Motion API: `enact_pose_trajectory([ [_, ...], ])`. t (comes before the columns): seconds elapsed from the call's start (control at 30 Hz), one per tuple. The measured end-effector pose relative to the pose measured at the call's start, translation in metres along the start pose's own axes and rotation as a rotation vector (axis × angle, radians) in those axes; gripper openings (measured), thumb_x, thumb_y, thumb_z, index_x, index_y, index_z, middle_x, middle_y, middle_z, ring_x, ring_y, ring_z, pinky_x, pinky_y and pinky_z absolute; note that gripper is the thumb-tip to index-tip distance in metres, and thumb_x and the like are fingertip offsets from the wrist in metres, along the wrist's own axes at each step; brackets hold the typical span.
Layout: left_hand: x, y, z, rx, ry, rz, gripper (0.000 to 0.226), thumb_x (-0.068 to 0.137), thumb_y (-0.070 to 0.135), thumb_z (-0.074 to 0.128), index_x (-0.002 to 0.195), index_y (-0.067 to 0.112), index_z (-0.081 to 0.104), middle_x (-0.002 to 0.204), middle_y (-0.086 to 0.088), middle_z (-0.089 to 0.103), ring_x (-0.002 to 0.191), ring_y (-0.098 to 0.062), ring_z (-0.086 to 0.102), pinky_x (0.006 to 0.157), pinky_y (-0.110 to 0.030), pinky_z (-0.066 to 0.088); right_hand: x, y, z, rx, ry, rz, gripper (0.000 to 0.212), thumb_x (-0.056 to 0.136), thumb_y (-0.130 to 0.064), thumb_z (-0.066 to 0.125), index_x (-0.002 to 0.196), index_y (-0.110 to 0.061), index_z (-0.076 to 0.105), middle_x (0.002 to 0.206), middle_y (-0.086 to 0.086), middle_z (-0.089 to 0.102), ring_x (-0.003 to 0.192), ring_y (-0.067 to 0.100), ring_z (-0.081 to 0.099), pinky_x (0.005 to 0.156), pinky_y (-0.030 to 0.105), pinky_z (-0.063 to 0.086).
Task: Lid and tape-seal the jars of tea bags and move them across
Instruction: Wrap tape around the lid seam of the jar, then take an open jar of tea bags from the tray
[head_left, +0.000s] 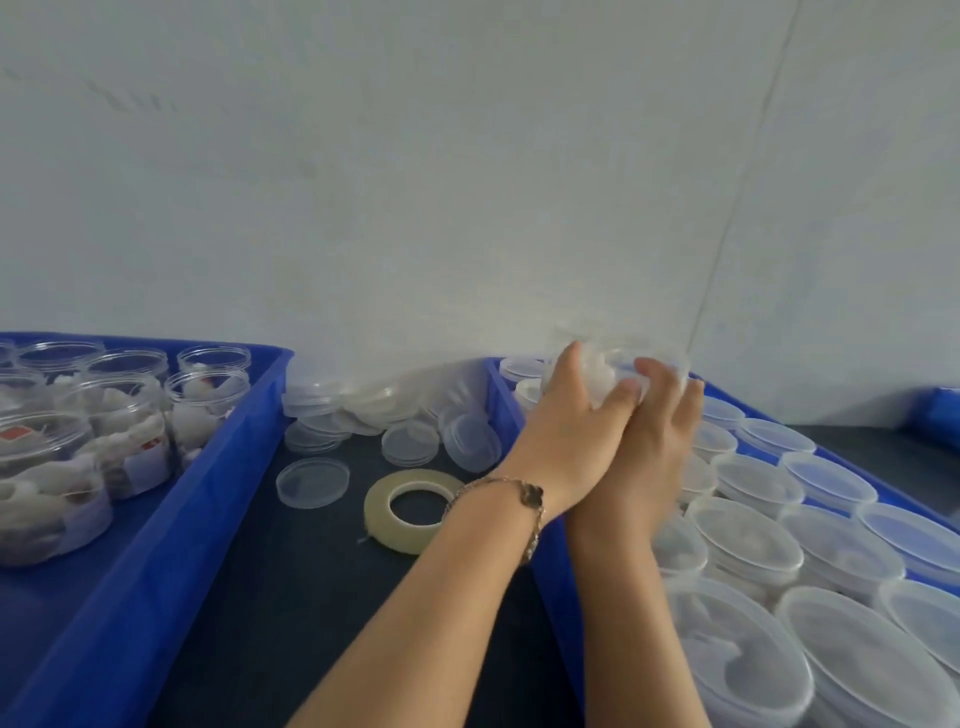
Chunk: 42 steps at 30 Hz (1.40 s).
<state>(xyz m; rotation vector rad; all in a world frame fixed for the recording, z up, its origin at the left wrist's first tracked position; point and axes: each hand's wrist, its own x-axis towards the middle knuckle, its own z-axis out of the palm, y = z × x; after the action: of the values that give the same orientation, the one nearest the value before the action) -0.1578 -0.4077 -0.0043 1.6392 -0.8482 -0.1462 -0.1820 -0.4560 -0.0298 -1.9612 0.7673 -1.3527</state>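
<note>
Both hands meet on one clear plastic jar (618, 364) at about one o'clock from the middle of the view, held above the far end of the right blue tray (558, 566). The left hand (558, 421), with a bracelet (511, 493) on its wrist, curls its fingers round the jar's left side, while the right hand (657, 431) wraps the jar from the right and below, its fingertips showing over the top; the jar itself is blurred, and whether it carries a lid cannot be told. The two wrists touch and cross at about three o'clock. Under and beyond the hands, from two o'clock down to five o'clock, the right tray is packed with upright lidded jars (748, 540), standing close together in rows. Just left of the left forearm, near the middle, a roll of clear tape (410, 506) lies flat on the dark tabletop (291, 597). At eleven to twelve o'clock from the roll, loose clear lids (410, 441) are heaped against the white wall (415, 182), and one lid (313, 482) lies apart at nine o'clock from the roll. At nine o'clock in the view, the left blue tray (171, 525) holds open jars of tea bags (119, 436), standing upright with no lids on.
</note>
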Motion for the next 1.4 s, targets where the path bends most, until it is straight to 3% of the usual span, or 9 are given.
enact_pose_trajectory([
  [0.23, -0.003, -0.003, 0.005, 0.020, -0.139, -0.087, 0.077, 0.093, 0.052, 0.049, 0.151, 0.015, 0.015, 0.155, 0.003, 0.022, 0.144, -0.015, 0.016, 0.112, -0.029, 0.018, 0.024, 0.008, 0.012, -0.038, -0.119, 0.107, 0.054, 0.092, -0.023, 0.055, 0.141, -0.025, 0.033, 0.153, 0.018, 0.020, 0.136, 0.033, 0.031, 0.102, 0.044, 0.039],
  [0.37, -0.016, -0.010, -0.017, 0.101, -0.212, -0.083, 0.070, 0.095, 0.054, 0.041, 0.152, 0.022, 0.015, 0.157, 0.005, 0.021, 0.138, -0.006, 0.024, 0.103, -0.021, 0.023, 0.021, -0.002, 0.011, -0.131, -0.151, 0.166, 0.071, 0.096, -0.020, 0.050, 0.151, -0.033, 0.008, 0.157, 0.020, -0.003, 0.144, 0.039, 0.004, 0.113, 0.051, 0.019],
  [0.5, -0.028, -0.016, -0.068, 0.311, -0.054, -0.071, 0.061, 0.098, 0.056, 0.028, 0.146, 0.019, 0.033, 0.149, -0.001, 0.037, 0.135, -0.017, 0.036, 0.105, -0.024, 0.023, -0.035, -0.023, 0.017, 0.068, 0.069, -0.212, 0.067, 0.093, -0.013, 0.052, 0.151, -0.023, 0.019, 0.158, 0.015, 0.006, 0.145, 0.032, 0.006, 0.114, 0.048, 0.017],
  [0.57, -0.034, -0.023, -0.100, 0.497, 0.060, -0.135, 0.057, 0.099, 0.054, 0.025, 0.134, 0.015, 0.048, 0.135, -0.007, 0.052, 0.124, -0.025, 0.048, 0.109, -0.039, 0.032, -0.065, -0.033, 0.030, 0.094, -0.118, -0.313, 0.071, 0.091, -0.006, 0.053, 0.151, -0.024, 0.018, 0.159, 0.008, 0.003, 0.146, 0.025, 0.008, 0.115, 0.045, 0.022],
  [0.67, -0.055, -0.044, -0.155, 0.911, 0.331, -0.390, 0.051, 0.096, 0.050, 0.036, 0.125, 0.013, 0.054, 0.135, -0.009, 0.051, 0.131, -0.030, 0.038, 0.109, -0.047, 0.028, -0.101, -0.039, 0.052, -0.015, -0.455, -0.380, 0.077, 0.092, -0.008, 0.052, 0.151, -0.030, 0.007, 0.159, -0.004, -0.010, 0.147, 0.019, 0.000, 0.114, 0.045, 0.023],
  [0.83, -0.104, -0.074, -0.234, 1.102, 0.649, -0.735, 0.078, 0.090, 0.044, 0.051, 0.150, 0.008, 0.016, 0.156, -0.021, 0.009, 0.145, -0.037, 0.001, 0.117, -0.046, 0.004, -0.139, -0.061, 0.082, 0.039, -0.746, -0.459, 0.076, 0.093, -0.014, 0.051, 0.151, -0.035, 0.007, 0.157, -0.013, -0.011, 0.145, 0.010, -0.012, 0.117, 0.040, 0.019],
  [1.13, -0.133, -0.114, -0.298, 1.085, 0.535, -0.781, 0.071, 0.093, 0.039, 0.050, 0.149, 0.015, 0.014, 0.158, -0.015, 0.000, 0.146, -0.032, -0.002, 0.117, -0.043, 0.012, -0.181, -0.127, 0.133, -0.050, -1.058, -0.818, 0.081, 0.090, -0.008, 0.049, 0.152, -0.029, 0.002, 0.159, -0.003, -0.012, 0.146, 0.018, -0.010, 0.117, 0.037, 0.011],
  [1.3, -0.124, -0.128, -0.301, 1.092, 0.370, -0.759, 0.063, 0.100, 0.033, 0.033, 0.152, 0.015, 0.005, 0.160, -0.008, -0.006, 0.146, -0.032, -0.008, 0.118, -0.048, 0.006, -0.193, -0.133, 0.148, -0.132, -1.116, -0.928, 0.083, 0.085, -0.008, 0.054, 0.152, -0.027, 0.008, 0.159, 0.000, -0.008, 0.146, 0.018, -0.008, 0.117, 0.042, 0.010],
  [1.4, -0.122, -0.132, -0.298, 1.029, 0.528, -0.764, 0.057, 0.100, 0.034, 0.034, 0.151, 0.018, 0.012, 0.158, -0.004, 0.010, 0.146, -0.031, 0.000, 0.113, -0.048, 0.019, -0.194, -0.132, 0.151, -0.158, -1.201, -0.908, 0.087, 0.087, -0.016, 0.057, 0.152, -0.026, 0.001, 0.160, -0.002, -0.006, 0.147, 0.018, -0.002, 0.117, 0.040, 0.011],
])
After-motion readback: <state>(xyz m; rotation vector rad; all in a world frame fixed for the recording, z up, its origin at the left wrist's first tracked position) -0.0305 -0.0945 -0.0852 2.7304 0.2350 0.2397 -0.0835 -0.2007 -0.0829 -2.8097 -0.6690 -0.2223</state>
